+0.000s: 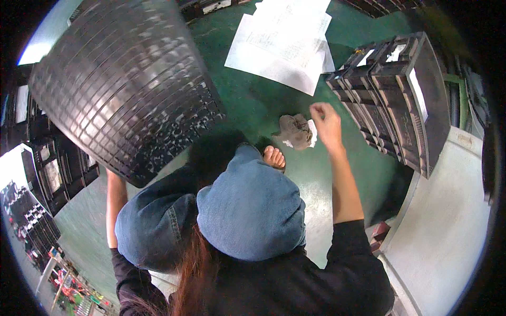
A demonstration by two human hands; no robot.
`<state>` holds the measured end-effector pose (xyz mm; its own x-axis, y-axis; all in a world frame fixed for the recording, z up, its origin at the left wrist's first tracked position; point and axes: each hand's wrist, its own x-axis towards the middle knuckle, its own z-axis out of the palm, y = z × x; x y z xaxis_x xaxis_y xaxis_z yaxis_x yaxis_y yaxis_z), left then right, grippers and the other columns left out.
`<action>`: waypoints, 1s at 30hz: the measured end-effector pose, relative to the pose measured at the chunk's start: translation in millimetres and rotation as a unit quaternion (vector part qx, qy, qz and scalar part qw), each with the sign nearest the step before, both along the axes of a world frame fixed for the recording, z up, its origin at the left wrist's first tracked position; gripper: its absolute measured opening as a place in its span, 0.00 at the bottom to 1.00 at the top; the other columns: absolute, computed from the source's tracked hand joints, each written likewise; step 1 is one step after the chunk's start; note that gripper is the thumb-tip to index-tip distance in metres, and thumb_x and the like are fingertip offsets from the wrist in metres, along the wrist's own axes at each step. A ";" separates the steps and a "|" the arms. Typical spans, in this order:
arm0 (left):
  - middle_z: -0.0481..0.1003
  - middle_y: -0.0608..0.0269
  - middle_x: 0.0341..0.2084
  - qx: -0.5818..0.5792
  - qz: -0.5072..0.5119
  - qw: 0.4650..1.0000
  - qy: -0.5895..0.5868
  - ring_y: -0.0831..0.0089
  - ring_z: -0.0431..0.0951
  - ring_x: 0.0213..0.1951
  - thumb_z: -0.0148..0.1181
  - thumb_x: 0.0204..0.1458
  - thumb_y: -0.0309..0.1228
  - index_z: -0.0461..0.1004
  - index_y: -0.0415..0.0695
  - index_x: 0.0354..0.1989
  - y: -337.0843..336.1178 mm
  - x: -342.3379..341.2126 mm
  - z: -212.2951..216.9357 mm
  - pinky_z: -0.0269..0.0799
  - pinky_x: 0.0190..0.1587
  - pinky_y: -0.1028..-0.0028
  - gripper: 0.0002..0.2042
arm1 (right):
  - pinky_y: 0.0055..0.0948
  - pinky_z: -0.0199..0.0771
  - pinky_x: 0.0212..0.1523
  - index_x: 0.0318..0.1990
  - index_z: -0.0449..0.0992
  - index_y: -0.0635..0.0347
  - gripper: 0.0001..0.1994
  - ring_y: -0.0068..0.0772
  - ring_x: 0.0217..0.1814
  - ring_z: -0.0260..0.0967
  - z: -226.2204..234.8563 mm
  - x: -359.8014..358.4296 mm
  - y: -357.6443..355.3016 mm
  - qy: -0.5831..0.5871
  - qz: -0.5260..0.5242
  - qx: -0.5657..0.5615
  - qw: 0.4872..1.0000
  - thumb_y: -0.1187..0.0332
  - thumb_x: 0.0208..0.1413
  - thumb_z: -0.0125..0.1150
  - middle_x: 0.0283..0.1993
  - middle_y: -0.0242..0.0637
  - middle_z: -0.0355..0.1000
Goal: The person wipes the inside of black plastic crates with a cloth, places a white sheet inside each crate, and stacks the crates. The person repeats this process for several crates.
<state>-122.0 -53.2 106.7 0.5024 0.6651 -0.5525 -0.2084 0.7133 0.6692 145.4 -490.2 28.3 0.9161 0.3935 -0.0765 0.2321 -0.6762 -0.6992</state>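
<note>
A large black plastic crate (132,89) with a ribbed grid surface is tilted up on the left, partly smeared by motion and mottled with pale patches. My left forearm (116,197) runs up behind its lower edge. The crate hides my left hand, which appears to support it from behind. My right hand (327,124) hangs over the green floor, fingers curled closed. Whether anything small is between its fingertips is too fine to make out. Just left of it lies a crumpled grey-brown rag (296,131) with a white piece at its edge, apart from the hand.
White printed sheets (282,45) lie overlapping on the green floor (240,95) ahead. Black crates (392,97) with white labels stand at right, beside a pale panel (435,221). More black crates (50,168) line the left. My denim-covered knees (250,205) and sandalled foot (274,157) are below.
</note>
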 end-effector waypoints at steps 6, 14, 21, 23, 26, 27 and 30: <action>0.77 0.54 0.40 -0.102 -0.114 0.988 -0.011 0.64 0.79 0.38 0.39 0.62 0.40 0.70 0.36 0.50 -50.6 -16.8 -53.8 0.77 0.42 0.66 0.21 | 0.35 0.70 0.38 0.36 0.78 0.59 0.11 0.40 0.35 0.72 -49.1 -43.3 -23.6 0.078 0.019 -0.074 0.994 0.63 0.47 0.63 0.31 0.40 0.72; 0.76 0.53 0.41 -0.116 -0.134 0.984 -0.021 0.63 0.79 0.39 0.39 0.62 0.39 0.71 0.37 0.50 -53.0 -20.6 -57.6 0.77 0.43 0.66 0.20 | 0.31 0.68 0.32 0.26 0.76 0.63 0.12 0.31 0.30 0.69 16.7 -23.0 -13.9 0.184 0.081 -0.160 0.966 0.62 0.41 0.69 0.25 0.35 0.70; 0.76 0.53 0.42 -0.071 -0.112 0.991 -0.024 0.63 0.79 0.40 0.39 0.62 0.39 0.71 0.38 0.50 -10.5 -12.2 -71.6 0.77 0.43 0.65 0.20 | 0.31 0.63 0.52 0.45 0.71 0.65 0.18 0.28 0.49 0.66 150.4 28.0 -59.4 0.274 0.040 0.289 0.916 0.67 0.48 0.64 0.47 0.37 0.71; 0.76 0.53 0.42 -0.058 -0.093 0.994 0.004 0.63 0.79 0.40 0.39 0.62 0.38 0.71 0.38 0.50 2.7 -7.7 -67.8 0.77 0.43 0.65 0.19 | 0.34 0.61 0.60 0.58 0.64 0.67 0.29 0.32 0.57 0.64 172.5 41.4 -66.4 0.166 0.012 0.105 0.980 0.65 0.48 0.64 0.53 0.41 0.69; 0.75 0.52 0.45 -0.068 -0.043 0.990 0.114 0.63 0.78 0.43 0.41 0.62 0.42 0.71 0.38 0.49 13.1 -8.8 -53.1 0.77 0.44 0.63 0.20 | 0.31 0.68 0.51 0.54 0.70 0.65 0.22 0.33 0.47 0.70 202.9 55.6 -64.0 0.165 0.048 0.184 0.968 0.65 0.51 0.59 0.48 0.41 0.72; 0.75 0.53 0.45 -0.026 -0.049 0.982 0.179 0.64 0.76 0.44 0.42 0.61 0.48 0.70 0.36 0.50 13.0 -9.5 -47.4 0.74 0.48 0.63 0.25 | 0.31 0.69 0.49 0.52 0.70 0.64 0.22 0.33 0.43 0.70 212.8 59.7 -60.6 0.192 0.091 0.255 0.943 0.64 0.51 0.58 0.44 0.40 0.72; 0.75 0.56 0.43 0.063 -0.030 0.982 0.174 0.67 0.75 0.44 0.43 0.59 0.55 0.70 0.35 0.51 20.2 -12.8 -29.2 0.70 0.50 0.67 0.31 | 0.25 0.64 0.34 0.36 0.68 0.62 0.13 0.25 0.32 0.63 235.5 65.8 -43.9 -0.006 0.040 -0.040 0.998 0.62 0.53 0.59 0.36 0.35 0.66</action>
